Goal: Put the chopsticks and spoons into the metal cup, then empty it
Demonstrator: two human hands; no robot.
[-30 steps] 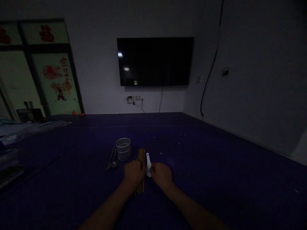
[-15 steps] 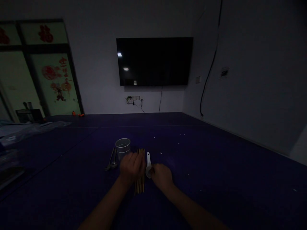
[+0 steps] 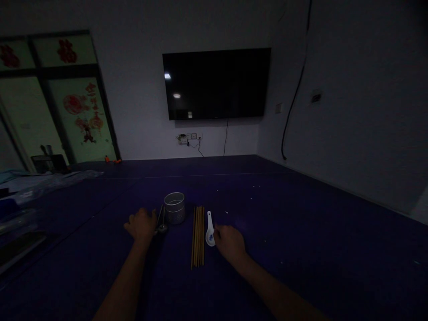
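Observation:
My left hand [image 3: 140, 225] is over the left side, fingers apart and loosely bent, its thumb beside two metal spoons [image 3: 162, 228]. It partly hides those spoons. Closed at the right edge of a white Chinese soup spoon [image 3: 210, 236] is my right hand [image 3: 230, 243], its fingertips at the bowl's rim. The soup spoon lies flat, handle pointing away, with a blue pattern in the bowl. Left of it a row of wooden chopsticks [image 3: 198, 236] lies side by side. A metal utensil holder [image 3: 174, 209] with holes low in its wall stands upright between spoons and chopsticks.
These things lie on a dark purple surface [image 3: 301, 276] with small white scraps [image 3: 226, 212]. Clear plastic wrapping [image 3: 60, 179] and a dark flat object [image 3: 22, 249] lie at the left. A television [image 3: 217, 84] hangs on the far wall; a black cable [image 3: 294, 102] runs down the right wall.
My left hand has left the chopsticks and moved left past the holder to the metal spoons, its fingers spreading. My right hand stays by the soup spoon, whose bowl now shows more.

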